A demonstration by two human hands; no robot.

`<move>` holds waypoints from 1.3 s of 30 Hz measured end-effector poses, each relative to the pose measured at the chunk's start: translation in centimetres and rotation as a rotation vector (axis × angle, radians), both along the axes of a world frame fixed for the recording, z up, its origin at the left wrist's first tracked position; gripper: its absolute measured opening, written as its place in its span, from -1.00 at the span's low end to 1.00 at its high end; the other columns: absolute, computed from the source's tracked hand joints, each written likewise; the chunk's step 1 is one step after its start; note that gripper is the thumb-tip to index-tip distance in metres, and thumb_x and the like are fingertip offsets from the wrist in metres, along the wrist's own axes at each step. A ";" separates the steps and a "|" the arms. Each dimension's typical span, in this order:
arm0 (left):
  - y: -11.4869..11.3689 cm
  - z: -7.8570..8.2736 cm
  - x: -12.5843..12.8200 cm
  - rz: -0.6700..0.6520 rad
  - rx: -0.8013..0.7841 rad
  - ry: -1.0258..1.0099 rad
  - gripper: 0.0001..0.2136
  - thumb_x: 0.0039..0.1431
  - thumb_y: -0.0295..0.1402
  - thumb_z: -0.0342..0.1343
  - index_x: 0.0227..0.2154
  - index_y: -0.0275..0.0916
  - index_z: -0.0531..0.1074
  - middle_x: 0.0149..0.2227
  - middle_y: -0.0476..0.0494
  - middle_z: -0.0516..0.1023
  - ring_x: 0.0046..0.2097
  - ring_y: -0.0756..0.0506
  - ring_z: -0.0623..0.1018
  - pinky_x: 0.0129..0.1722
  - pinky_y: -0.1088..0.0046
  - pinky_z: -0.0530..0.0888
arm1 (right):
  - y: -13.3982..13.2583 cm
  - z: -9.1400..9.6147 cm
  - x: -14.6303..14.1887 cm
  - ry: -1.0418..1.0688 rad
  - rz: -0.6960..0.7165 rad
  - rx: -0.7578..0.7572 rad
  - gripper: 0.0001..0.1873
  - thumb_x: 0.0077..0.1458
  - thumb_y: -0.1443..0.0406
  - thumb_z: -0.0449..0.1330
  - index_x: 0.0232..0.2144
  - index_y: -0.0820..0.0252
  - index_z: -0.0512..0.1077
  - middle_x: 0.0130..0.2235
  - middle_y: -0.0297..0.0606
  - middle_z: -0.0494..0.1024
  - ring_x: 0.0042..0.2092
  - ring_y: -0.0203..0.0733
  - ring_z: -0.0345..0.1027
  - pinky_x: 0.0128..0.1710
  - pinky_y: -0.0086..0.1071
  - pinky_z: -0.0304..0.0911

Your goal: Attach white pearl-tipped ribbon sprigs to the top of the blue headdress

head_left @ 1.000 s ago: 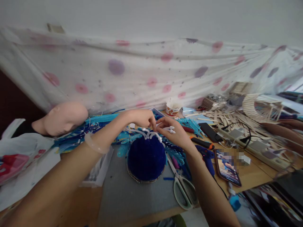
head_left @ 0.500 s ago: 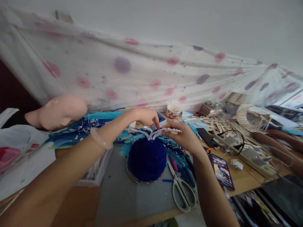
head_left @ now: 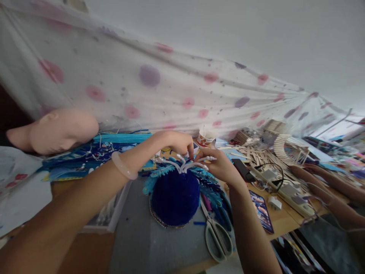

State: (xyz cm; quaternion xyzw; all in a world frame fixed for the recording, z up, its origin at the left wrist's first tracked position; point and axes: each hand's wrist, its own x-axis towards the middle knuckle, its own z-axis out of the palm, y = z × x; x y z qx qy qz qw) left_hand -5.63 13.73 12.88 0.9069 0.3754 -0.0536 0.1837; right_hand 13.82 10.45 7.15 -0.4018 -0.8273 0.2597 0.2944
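A cap [head_left: 175, 198] is resting on a mat [head_left: 137, 243], stems [head_left: 182, 166] standing at its far edge. Scissors [head_left: 218, 238] are lying to its right, a phone [head_left: 262, 213] farther right. A mannequin head [head_left: 64, 127] is lying back left; a cup [head_left: 205, 139] is standing behind.

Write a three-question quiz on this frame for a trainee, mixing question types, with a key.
1. Which wrist wears the pale bangle: A, left; B, right?
2. True or false: the scissors lie to the left of the dark blue domed cap.
3. Fill in: bead-tipped sprigs, ____ in colour, cross in front of the right hand.

Key: 1, A; 2, false, they lie to its right; 3, white.
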 end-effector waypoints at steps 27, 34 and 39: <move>1.7 -1.8 -0.7 -0.037 -0.050 -0.107 -0.48 -0.09 -0.68 0.02 -0.13 -0.12 0.67 -0.15 -0.04 0.73 -0.31 -0.02 0.55 -0.33 0.57 0.34 | 1.8 -2.7 0.2 0.149 0.079 0.029 -0.96 0.02 0.31 0.32 -0.44 0.15 0.59 -0.38 -0.25 0.67 -0.32 -0.14 0.54 -0.30 -0.33 0.36; 1.6 -1.9 -0.8 -0.052 -0.055 -0.116 -0.49 -0.08 -0.67 0.04 -0.12 -0.14 0.66 -0.17 -0.06 0.72 -0.31 -0.01 0.54 -0.35 0.58 0.32 | 1.8 -2.8 0.5 0.136 0.063 0.031 -0.97 0.02 0.33 0.31 -0.44 0.14 0.58 -0.36 -0.26 0.68 -0.30 -0.15 0.53 -0.28 -0.33 0.36; 1.5 -1.9 -0.6 -0.033 -0.047 -0.108 -0.50 -0.05 -0.66 0.02 -0.09 -0.20 0.65 -0.20 -0.09 0.72 -0.30 -0.02 0.53 -0.36 0.59 0.32 | 1.6 -3.1 0.5 0.151 0.041 0.038 -0.96 0.03 0.32 0.31 -0.43 0.15 0.58 -0.38 -0.27 0.67 -0.31 -0.14 0.52 -0.31 -0.33 0.33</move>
